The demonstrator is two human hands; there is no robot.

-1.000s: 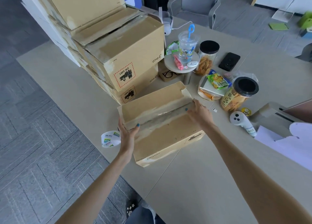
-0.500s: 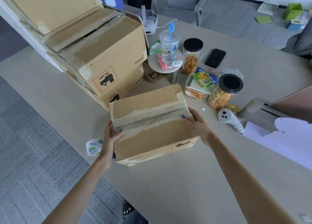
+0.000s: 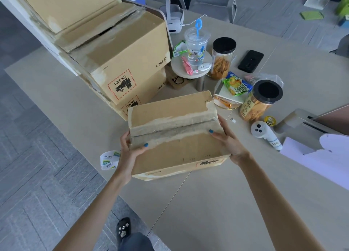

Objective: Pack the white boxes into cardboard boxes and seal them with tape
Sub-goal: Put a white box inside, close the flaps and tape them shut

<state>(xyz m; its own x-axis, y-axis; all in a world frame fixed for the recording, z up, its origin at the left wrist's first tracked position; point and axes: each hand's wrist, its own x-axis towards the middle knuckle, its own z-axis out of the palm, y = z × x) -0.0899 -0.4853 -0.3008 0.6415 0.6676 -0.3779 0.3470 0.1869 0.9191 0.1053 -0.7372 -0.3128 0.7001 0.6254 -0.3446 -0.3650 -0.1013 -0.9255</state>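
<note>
A closed cardboard box (image 3: 175, 118), its top seam covered with clear tape, is held between both hands above the table's near-left part. My left hand (image 3: 130, 152) grips its left end, thumb on top. My right hand (image 3: 229, 140) clasps its right end. A roll of tape (image 3: 109, 159) with a white, green-printed core lies at the table edge, just left of my left hand. No white boxes are visible.
A stack of larger taped cardboard boxes (image 3: 120, 61) stands at the back left. Behind the held box are two snack jars (image 3: 222, 59), a plastic cup (image 3: 196, 44), a phone (image 3: 250, 61), a white controller (image 3: 264, 135) and snack bags. White sheets (image 3: 321, 156) lie at right.
Both hands have lifted the box and drawn it nearer to me. The tape roll has stayed on the table edge.
</note>
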